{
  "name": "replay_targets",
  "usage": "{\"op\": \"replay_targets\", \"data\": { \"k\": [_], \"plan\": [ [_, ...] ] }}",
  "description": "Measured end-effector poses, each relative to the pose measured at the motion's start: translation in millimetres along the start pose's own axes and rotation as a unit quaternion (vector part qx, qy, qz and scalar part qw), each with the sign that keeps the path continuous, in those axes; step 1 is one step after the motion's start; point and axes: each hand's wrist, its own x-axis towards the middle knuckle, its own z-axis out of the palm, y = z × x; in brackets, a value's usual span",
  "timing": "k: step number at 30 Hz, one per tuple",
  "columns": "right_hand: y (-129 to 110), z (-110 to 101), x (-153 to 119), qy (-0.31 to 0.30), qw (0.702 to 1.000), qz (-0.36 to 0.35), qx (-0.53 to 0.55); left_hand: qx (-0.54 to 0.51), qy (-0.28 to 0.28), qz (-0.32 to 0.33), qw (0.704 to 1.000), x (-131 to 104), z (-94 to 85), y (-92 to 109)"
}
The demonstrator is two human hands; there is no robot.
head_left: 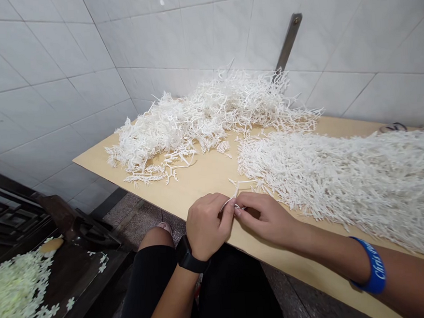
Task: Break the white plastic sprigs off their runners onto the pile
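Over the front edge of the board, my left hand (209, 223) and my right hand (261, 214) meet, fingertips almost touching. Both pinch a thin white branched plastic stem (236, 192); its forked tips stick out above the fingers, and its lower part is hidden in them. To the right, close to my right hand, spreads a dense heap of short white plastic sprigs (344, 179). Farther back lies a tangled pile of larger white branching stems (209, 113), with a few loose ones at its near left side.
The tan board (213, 178) stands against a tiled wall (203, 33). A metal strip (287, 42) leans at the back. On the lower left, a dark wooden bench (78, 270) carries a pile of pale yellow-white plastic flowers (18, 298). My legs are under the board's edge.
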Motion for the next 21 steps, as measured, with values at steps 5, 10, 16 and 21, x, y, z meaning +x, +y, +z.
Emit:
{"op": "replay_targets", "data": {
  "k": [5,10,16,21],
  "plan": [
    [-0.8,-0.3,-0.1,0.0,1.0,-0.001,0.001,-0.001,0.001,0.003,1.0,-0.1,0.2,-0.3],
    [-0.5,-0.1,-0.6,-0.002,1.0,0.008,-0.004,-0.002,0.0,0.001,1.0,0.7,0.0,-0.2],
    [-0.3,-0.1,-0.8,-0.003,1.0,0.005,0.002,-0.002,0.0,0.002,1.0,0.2,0.2,-0.3],
    [0.0,0.3,-0.9,0.001,1.0,0.006,0.0,-0.005,0.002,0.004,1.0,0.2,-0.1,0.2]
  ]
}}
